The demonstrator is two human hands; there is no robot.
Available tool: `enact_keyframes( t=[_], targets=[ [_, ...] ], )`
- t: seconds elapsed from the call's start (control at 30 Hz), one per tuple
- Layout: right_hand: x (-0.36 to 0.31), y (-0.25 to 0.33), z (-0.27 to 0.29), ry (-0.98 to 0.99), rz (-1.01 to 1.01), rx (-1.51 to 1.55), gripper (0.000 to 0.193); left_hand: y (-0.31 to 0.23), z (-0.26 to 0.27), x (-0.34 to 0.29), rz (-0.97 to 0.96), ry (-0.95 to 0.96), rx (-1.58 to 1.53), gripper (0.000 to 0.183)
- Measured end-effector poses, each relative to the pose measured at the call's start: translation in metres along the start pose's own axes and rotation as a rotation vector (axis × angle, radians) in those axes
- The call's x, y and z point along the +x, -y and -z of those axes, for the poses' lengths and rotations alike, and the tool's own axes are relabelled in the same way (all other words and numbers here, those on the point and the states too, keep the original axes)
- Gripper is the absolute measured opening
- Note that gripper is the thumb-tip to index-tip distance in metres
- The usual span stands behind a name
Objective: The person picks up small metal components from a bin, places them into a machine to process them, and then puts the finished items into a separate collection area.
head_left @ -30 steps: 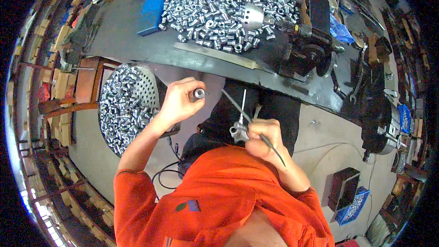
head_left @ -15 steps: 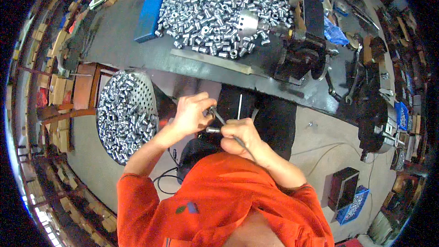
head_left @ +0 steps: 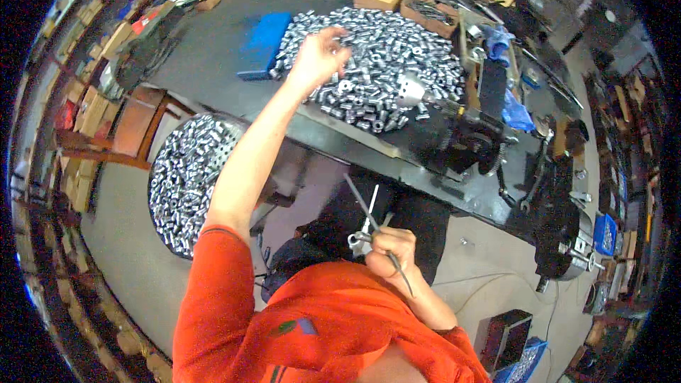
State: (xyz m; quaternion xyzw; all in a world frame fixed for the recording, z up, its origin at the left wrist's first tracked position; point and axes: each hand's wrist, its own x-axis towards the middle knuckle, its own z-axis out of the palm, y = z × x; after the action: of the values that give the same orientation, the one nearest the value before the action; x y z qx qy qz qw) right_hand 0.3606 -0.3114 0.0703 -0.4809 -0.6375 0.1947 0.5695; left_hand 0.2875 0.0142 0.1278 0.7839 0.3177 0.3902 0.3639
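Note:
My left hand [head_left: 319, 60] reaches out over a big heap of small shiny metal fittings [head_left: 376, 103] on the bench. Its fingers are apart and curved, and I see nothing between them. Close to my body, my right hand [head_left: 394, 250] is closed around a thin grey file-like rod [head_left: 360, 195], which slants up to the left and sticks out below the fist. A single metal fitting [head_left: 357, 241] shows at the fingers of that hand; whether they grip it too is hard to tell.
Left of me stands a perforated round metal container [head_left: 225, 147] of fittings, by a wooden chair [head_left: 138, 124]. On the bench are a blue bin [head_left: 264, 46], a flat bar [head_left: 355, 131] along the edge and a dark vise-like machine [head_left: 472, 138]. Beside my right arm, a black box [head_left: 507, 337] sits low.
My left hand has left the rod and moved up and forward over the heap. My right hand, still gripping the rod, has shifted down and slightly right. The view has tilted toward the bench.

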Motion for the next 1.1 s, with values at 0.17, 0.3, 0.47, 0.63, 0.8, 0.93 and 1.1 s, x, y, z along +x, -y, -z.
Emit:
enact_keyframes(
  t=[0.17, 0.3, 0.47, 0.63, 0.8, 0.93, 1.1],
  targets=[
    [-0.013, -0.008, 0.004, -0.080, -0.040, -0.092, 0.021, -0.011, 0.071, -0.038, 0.025, 0.163, 0.308, 0.035],
    [-0.012, -0.011, 0.001, -0.022, -0.093, -0.011, 0.024, 0.044, 0.159, -0.126, 0.053, 0.339, 0.769, 0.040],
    [-0.008, -0.012, -0.005, 0.046, -0.127, 0.136, 0.027, 0.100, 0.212, -0.225, 0.300, 0.407, 1.113, 0.031],
    [-0.010, -0.013, -0.008, 0.088, -0.144, 0.121, 0.030, 0.123, 0.192, -0.234, 0.486, 0.449, 1.172, 0.028],
    [-0.012, -0.009, -0.003, 0.054, -0.169, 0.075, 0.031, 0.092, 0.179, -0.208, 0.335, 0.405, 0.985, 0.028],
    [-0.009, -0.008, -0.002, 0.113, -0.202, 0.111, 0.030, 0.010, 0.120, -0.196, 0.379, 0.329, 0.155, 0.028],
    [0.003, -0.013, -0.005, 0.184, -0.141, 0.132, 0.027, -0.049, 0.051, -0.203, 0.316, 0.594, -0.178, 0.022]
  ],
)
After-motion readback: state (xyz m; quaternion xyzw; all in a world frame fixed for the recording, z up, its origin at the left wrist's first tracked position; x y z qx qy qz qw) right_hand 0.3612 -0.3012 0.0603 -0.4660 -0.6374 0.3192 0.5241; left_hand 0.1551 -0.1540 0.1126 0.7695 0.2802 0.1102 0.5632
